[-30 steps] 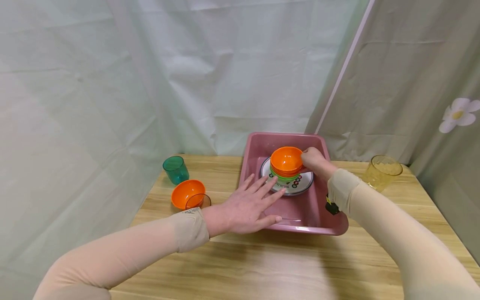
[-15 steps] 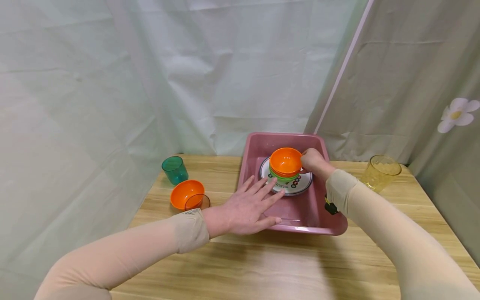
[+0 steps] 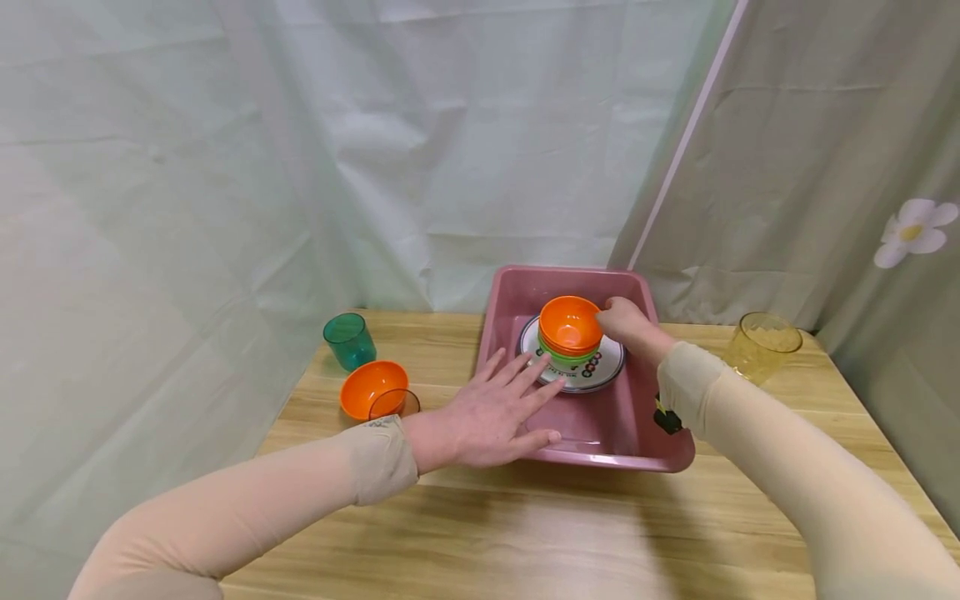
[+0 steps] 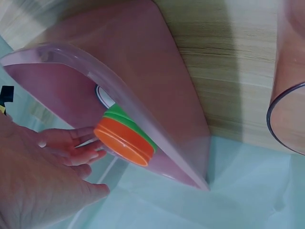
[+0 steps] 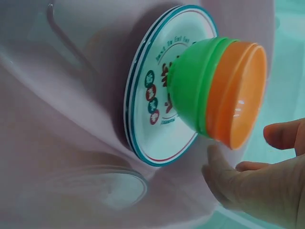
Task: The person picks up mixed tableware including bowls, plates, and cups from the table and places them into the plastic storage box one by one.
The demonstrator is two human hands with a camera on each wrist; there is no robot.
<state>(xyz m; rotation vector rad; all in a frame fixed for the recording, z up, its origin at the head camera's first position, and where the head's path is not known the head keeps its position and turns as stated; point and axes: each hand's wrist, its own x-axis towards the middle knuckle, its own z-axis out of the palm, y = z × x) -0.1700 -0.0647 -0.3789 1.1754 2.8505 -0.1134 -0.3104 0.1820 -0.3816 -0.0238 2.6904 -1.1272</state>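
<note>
Orange bowls (image 3: 570, 323) sit nested on green bowls (image 5: 190, 86), the stack standing on white printed plates (image 5: 152, 138) inside a pink basin (image 3: 600, 433). My right hand (image 3: 632, 325) is beside the stack's right side. In the right wrist view, this hand (image 5: 262, 191) has its thumb apart from the top rim and its fingers by the stack's side; whether a fingertip touches is unclear. My left hand (image 3: 491, 417), fingers spread, hovers over the basin's near left edge, holding nothing. The left wrist view shows its palm (image 4: 43, 186) and the stack beyond it.
Left of the basin on the wooden table (image 3: 480, 542) are a teal cup (image 3: 350, 342), another orange bowl (image 3: 373, 388) and a brownish clear glass (image 3: 397, 403) partly hidden by the left sleeve. A yellow glass (image 3: 765, 346) stands to the right. Curtains (image 3: 480, 167) hang behind.
My right hand has let go of the top orange bowl's rim, which it pinched earlier. The bowl has settled slightly lower on the stack. My left hand has barely moved.
</note>
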